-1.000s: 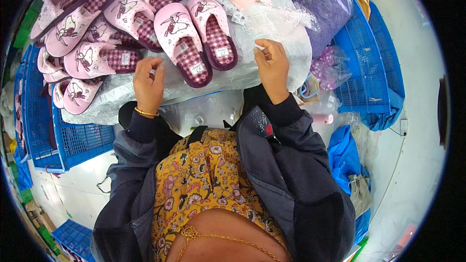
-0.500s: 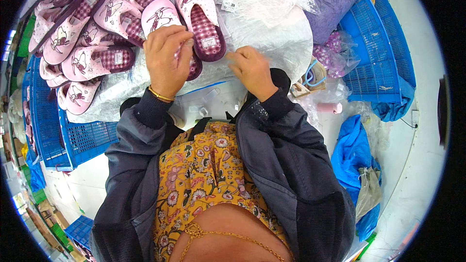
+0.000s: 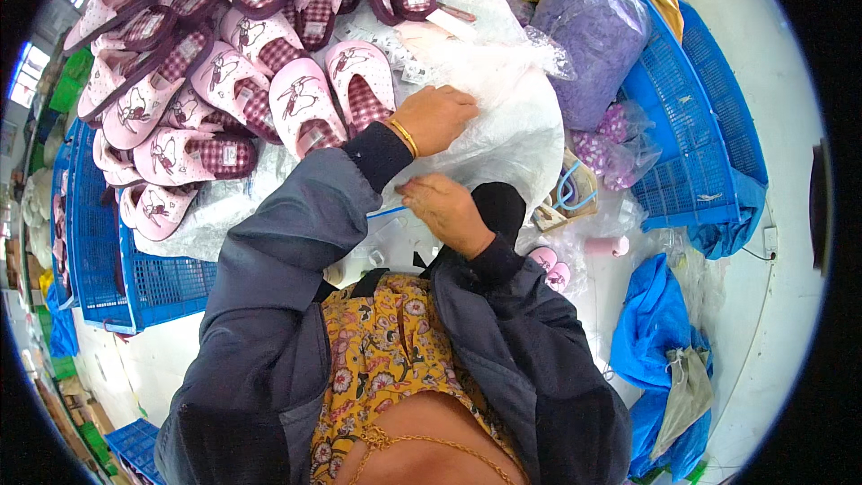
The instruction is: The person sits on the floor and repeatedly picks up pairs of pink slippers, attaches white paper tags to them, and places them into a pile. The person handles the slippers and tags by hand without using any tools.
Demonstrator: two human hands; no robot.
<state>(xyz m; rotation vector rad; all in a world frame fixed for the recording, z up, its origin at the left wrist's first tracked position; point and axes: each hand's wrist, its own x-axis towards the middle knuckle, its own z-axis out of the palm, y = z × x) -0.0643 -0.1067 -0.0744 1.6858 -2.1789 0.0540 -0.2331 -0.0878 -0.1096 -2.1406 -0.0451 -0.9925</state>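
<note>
Since the earlier frame, the left hand (image 3: 438, 117) has left the slippers and crossed to the right. It now lies on the clear plastic bag (image 3: 503, 117), beside the nearest pink slipper (image 3: 362, 90). The right hand (image 3: 446, 208) has dropped lower and closer to the body, below the left hand.

Left hand: fingers curled down onto the bag's upper surface, palm down. Contact with the plastic is plain; whether the grip is closed on a fold cannot be told. A gold bangle (image 3: 405, 136) sits at the wrist.

Right hand: fingertips pinched together on the lower edge of the bag, just under the left wrist. The grip is closed on the plastic there.

The bag lies crumpled across the middle of the pile, directly under and between both hands, with its bulk extending to the right of the left hand. A pale pink item shows through its upper part.

Surroundings: pink slippers with checked lining (image 3: 215, 72) are heaped to the left, on plastic sheeting over blue crates (image 3: 99, 242). A purple-filled bag (image 3: 593, 27) stands at the upper right, against another blue crate (image 3: 691, 144).
</note>
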